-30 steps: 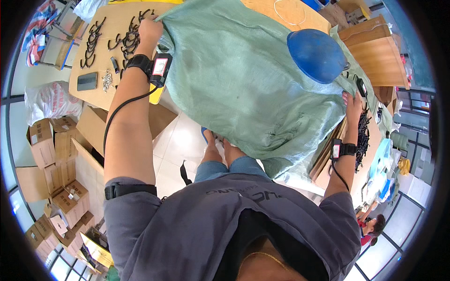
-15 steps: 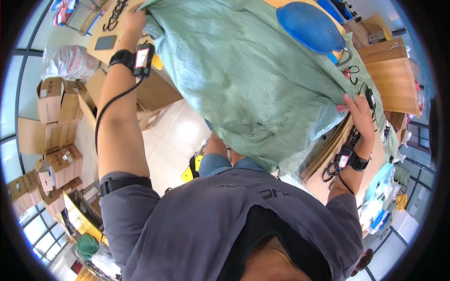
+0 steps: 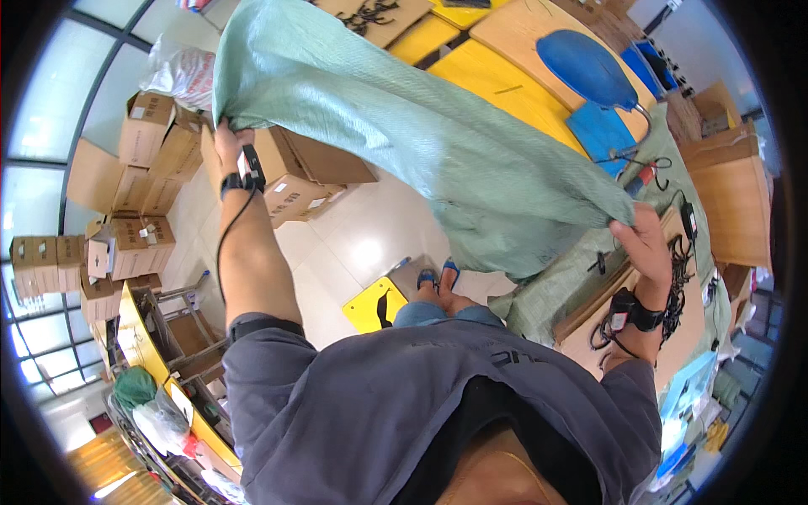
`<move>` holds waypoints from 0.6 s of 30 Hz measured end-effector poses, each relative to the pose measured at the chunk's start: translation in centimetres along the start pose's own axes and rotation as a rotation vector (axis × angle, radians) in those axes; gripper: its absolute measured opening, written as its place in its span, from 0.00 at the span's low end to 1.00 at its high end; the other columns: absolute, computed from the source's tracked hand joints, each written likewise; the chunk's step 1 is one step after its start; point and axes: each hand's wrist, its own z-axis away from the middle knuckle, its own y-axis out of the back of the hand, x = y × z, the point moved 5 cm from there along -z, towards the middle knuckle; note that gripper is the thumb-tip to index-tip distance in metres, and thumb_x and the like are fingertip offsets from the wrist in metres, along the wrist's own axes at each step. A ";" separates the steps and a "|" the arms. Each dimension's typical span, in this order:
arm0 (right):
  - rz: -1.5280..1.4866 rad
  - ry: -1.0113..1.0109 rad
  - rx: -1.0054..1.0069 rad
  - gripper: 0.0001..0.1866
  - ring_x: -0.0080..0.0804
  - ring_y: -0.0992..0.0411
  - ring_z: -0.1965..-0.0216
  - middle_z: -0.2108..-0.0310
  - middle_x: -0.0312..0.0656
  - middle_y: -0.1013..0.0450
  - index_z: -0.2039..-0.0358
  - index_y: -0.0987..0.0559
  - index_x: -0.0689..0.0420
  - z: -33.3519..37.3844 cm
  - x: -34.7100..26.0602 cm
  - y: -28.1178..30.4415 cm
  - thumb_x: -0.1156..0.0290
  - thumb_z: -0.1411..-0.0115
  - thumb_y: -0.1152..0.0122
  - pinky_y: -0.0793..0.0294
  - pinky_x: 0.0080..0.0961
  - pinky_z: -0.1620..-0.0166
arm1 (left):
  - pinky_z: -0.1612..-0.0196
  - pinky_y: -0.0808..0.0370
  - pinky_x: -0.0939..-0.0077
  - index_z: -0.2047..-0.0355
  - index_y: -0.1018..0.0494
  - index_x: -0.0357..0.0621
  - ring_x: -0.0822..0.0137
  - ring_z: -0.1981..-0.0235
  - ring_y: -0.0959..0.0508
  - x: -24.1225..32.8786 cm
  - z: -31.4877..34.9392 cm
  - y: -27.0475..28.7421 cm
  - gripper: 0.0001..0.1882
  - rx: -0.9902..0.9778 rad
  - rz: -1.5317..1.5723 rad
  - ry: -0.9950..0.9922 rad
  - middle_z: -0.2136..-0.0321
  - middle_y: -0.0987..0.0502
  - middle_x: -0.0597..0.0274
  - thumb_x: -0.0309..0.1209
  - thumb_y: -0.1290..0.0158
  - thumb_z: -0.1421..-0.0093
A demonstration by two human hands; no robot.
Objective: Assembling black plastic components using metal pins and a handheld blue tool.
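Left hand (image 3: 231, 150) closed on green sheet (image 3: 412, 135), right hand (image 3: 645, 242) gripping its other end. Even tension serves best; hold it clear of blue rounded object (image 3: 587, 69).

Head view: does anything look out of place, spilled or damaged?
Black pieces lie tangled on the cardboard by the right hand, looking messy. The green sheet hangs creased; nothing looks clearly spilled or damaged.
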 end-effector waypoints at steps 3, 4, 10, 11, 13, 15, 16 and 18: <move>0.083 -0.004 0.109 0.08 0.35 0.40 0.85 0.87 0.45 0.40 0.79 0.32 0.65 -0.2 0.9 -1.2 0.71 0.55 0.52 0.42 0.23 0.80 | 0.71 0.32 0.65 0.63 0.43 0.35 0.59 0.71 0.32 7.8 7.4 -8.7 0.14 0.437 0.860 0.634 0.67 0.35 0.51 0.29 0.67 0.49; 0.152 0.044 0.011 0.08 0.38 0.39 0.84 0.86 0.45 0.39 0.78 0.32 0.65 -0.9 0.1 -2.6 0.72 0.55 0.52 0.41 0.24 0.79 | 0.71 0.32 0.65 0.63 0.43 0.35 0.59 0.71 0.32 9.4 9.0 -6.1 0.14 0.463 0.858 0.592 0.67 0.35 0.51 0.29 0.67 0.49; 0.479 0.039 -0.161 0.08 0.39 0.36 0.80 0.82 0.48 0.35 0.79 0.31 0.65 -3.2 -0.2 -6.1 0.72 0.58 0.52 0.39 0.24 0.76 | 0.56 0.48 0.46 0.56 0.50 0.36 0.46 0.56 0.45 7.3 12.9 -4.8 0.23 0.472 1.096 0.987 0.56 0.47 0.46 0.39 0.67 0.49; 0.481 0.033 -0.152 0.08 0.39 0.36 0.80 0.82 0.48 0.35 0.79 0.31 0.65 -3.1 -0.1 -6.3 0.72 0.58 0.52 0.39 0.24 0.76 | 0.56 0.49 0.44 0.57 0.47 0.38 0.44 0.55 0.45 6.8 12.9 -4.2 0.21 0.520 1.152 0.976 0.56 0.45 0.46 0.38 0.68 0.49; -0.063 0.003 0.042 0.08 0.33 0.33 0.78 0.80 0.47 0.33 0.76 0.31 0.65 -2.4 0.6 -5.4 0.74 0.57 0.55 0.38 0.22 0.75 | 0.57 0.48 0.44 0.59 0.45 0.35 0.45 0.57 0.42 7.1 14.0 -3.8 0.20 0.517 1.075 0.951 0.59 0.41 0.45 0.36 0.67 0.49; 0.090 -0.116 -0.001 0.09 0.31 0.33 0.78 0.80 0.45 0.32 0.75 0.31 0.65 -4.0 1.2 -5.5 0.74 0.56 0.57 0.37 0.20 0.75 | 0.57 0.47 0.44 0.60 0.45 0.35 0.46 0.58 0.41 6.8 14.3 -3.7 0.20 0.501 1.006 1.000 0.61 0.41 0.45 0.36 0.67 0.49; 0.238 -0.226 -0.042 0.09 0.29 0.32 0.77 0.79 0.44 0.31 0.74 0.31 0.65 -4.5 1.7 -5.5 0.75 0.55 0.58 0.36 0.19 0.74 | 0.57 0.46 0.44 0.60 0.44 0.35 0.46 0.59 0.41 6.7 14.2 -3.7 0.19 0.490 0.974 1.023 0.62 0.40 0.45 0.36 0.67 0.49; -0.113 -0.243 0.006 0.10 0.28 0.32 0.77 0.79 0.43 0.31 0.73 0.31 0.66 -4.3 2.0 -5.5 0.74 0.54 0.59 0.35 0.18 0.75 | 0.58 0.45 0.45 0.61 0.44 0.35 0.47 0.60 0.40 6.2 14.0 -3.7 0.19 0.471 0.919 1.061 0.63 0.39 0.45 0.36 0.66 0.49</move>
